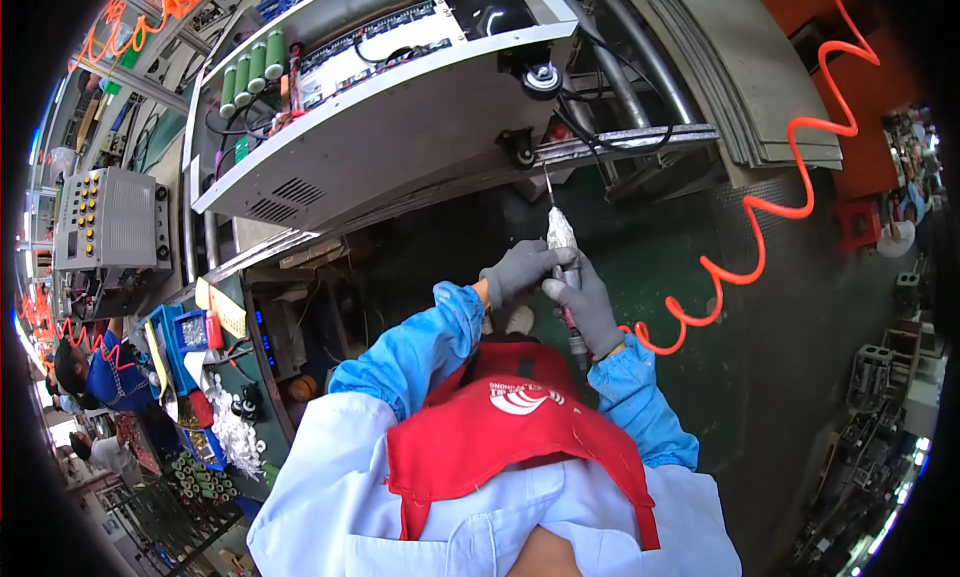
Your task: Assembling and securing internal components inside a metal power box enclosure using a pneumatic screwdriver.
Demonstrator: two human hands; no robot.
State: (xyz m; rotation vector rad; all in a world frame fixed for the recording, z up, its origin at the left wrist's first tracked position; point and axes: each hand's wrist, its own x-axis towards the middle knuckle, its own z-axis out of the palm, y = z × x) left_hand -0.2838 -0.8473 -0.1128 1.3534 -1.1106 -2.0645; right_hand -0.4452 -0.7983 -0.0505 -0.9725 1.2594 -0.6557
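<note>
1. The right hand, in a grey glove, is closed around the body of the driver tool; its forearm comes from the lower right.
2. The left hand, gloved too, reaches from the lower left and holds the tool near its wrapped front.
3. The thin bit points away, toward the metal rail; if they touch, I cannot tell.
4. Right of the hands is open floor, crossed by the orange coiled hose.

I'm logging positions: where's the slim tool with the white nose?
The tool is right of centre in the head view, in both grey gloved hands, below the grey metal cabinet.
</note>
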